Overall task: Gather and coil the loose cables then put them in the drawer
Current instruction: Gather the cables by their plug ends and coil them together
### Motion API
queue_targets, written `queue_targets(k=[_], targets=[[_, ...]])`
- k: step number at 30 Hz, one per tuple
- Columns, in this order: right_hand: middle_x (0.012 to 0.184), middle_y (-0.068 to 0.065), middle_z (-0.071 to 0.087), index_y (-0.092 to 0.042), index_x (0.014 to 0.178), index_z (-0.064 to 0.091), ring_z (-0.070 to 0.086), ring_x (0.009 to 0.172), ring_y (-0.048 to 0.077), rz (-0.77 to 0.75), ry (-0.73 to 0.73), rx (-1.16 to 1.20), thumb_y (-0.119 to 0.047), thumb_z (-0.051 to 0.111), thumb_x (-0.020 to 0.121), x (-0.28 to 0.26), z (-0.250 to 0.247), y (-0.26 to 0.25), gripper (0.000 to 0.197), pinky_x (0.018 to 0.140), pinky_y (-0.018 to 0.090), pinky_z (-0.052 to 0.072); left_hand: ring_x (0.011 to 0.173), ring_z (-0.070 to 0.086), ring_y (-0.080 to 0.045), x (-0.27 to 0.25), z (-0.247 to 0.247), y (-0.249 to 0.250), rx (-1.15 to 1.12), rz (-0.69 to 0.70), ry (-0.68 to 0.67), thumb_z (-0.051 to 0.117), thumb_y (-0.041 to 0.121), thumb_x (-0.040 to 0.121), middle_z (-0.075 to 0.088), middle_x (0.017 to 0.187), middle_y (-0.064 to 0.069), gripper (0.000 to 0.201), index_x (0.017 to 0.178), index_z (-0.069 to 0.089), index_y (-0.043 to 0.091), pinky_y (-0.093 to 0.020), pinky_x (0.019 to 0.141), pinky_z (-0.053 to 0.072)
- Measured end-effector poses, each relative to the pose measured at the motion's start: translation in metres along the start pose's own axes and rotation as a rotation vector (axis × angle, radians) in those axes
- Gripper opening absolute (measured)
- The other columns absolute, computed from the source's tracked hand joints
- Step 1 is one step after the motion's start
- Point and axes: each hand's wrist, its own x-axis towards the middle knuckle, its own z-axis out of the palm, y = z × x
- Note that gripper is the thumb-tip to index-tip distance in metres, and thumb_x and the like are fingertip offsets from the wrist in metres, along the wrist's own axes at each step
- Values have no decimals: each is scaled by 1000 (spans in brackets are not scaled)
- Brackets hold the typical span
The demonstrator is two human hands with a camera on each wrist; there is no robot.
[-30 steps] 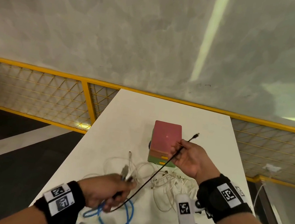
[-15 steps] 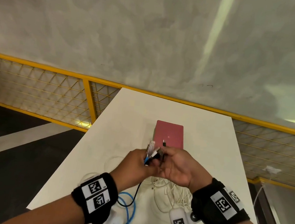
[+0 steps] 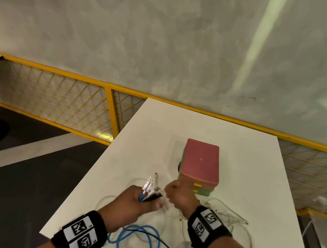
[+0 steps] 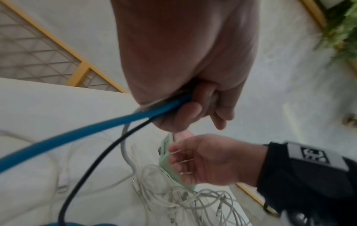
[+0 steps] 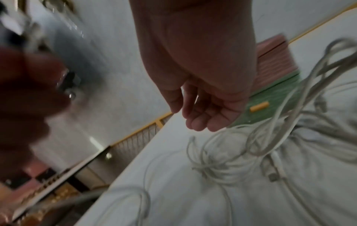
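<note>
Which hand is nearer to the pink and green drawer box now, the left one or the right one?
Right. The right hand is just before the drawer box, nearly touching its front; the left hand is farther back, gripping cable ends.

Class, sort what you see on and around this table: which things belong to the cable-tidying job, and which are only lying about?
Belongs to the job:
- blue cable, black cable, both gripped by the left hand
- white cables tangled on the table
- drawer box
- right hand, holding nothing

Lying about:
- yellow mesh railing
- plant
</note>
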Motion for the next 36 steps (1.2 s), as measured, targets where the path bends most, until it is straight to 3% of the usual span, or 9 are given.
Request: queue_targets(k=[3,6,9,12,15,19,25,29,36], targets=[[90,3,70,-17,82,67,66,91,21,-56,49,-384,-30,62,83,22,34,11,14,78,29,51,52,36,-19,3,-15,-2,-141,1,161,68,13,91,54,64,-10,12,90,80,12,-26,48,32],[118,5,64,-15,111,63,58,114,25,-71,84,-616,-38,56,89,35,58,20,33,94,32,46,45,29,-13,5,-25,-2,-298,-31,255,57,14,98,34,50,0,22,97,77,7,-26,47,32],[126,4,58,-18,118,58,54,121,26,-34,78,-776,-35,50,92,44,65,30,31,98,37,44,44,29,-14,8,-34,-4,-424,-53,277,48,28,102,29,52,0,37,99,75,3,-29,50,36],[117,2,64,-22,105,60,60,112,25,-34,64,-757,-31,50,91,47,62,35,19,92,35,48,49,51,-22,16,-42,-5,-521,-85,278,45,37,102,47,56,-7,46,100,74,1,-35,58,47],[79,-2,64,-23,75,53,62,79,19,-145,158,-382,-26,58,89,36,53,21,15,71,28,48,84,73,-32,27,-45,-4,-615,-123,242,40,43,102,70,81,-12,53,109,71,2,-44,76,54],[65,9,61,-20,72,52,57,61,23,-396,240,20,-15,62,89,0,31,-16,21,61,35,47,116,66,-23,42,-41,6,-682,-117,177,34,48,102,72,121,-6,51,125,65,14,-50,104,47],[68,4,63,-36,84,60,60,61,22,-628,216,16,-37,55,86,-50,9,-49,5,60,47,53,122,62,-29,48,-23,48,-843,-8,13,30,47,103,69,126,-13,55,130,60,9,-42,95,50],[66,1,65,-39,85,63,59,57,16,-673,251,-18,-37,56,85,-64,1,-53,8,58,44,51,119,64,-28,42,-11,62,-786,34,-70,29,40,104,67,127,-18,53,130,60,5,-39,93,53],[67,-1,65,-25,88,65,58,59,13,-775,282,-81,-35,56,85,-75,-9,-53,13,57,40,49,116,66,-28,38,3,69,-688,113,-61,47,31,96,68,122,-24,43,114,66,-4,-39,97,54]])
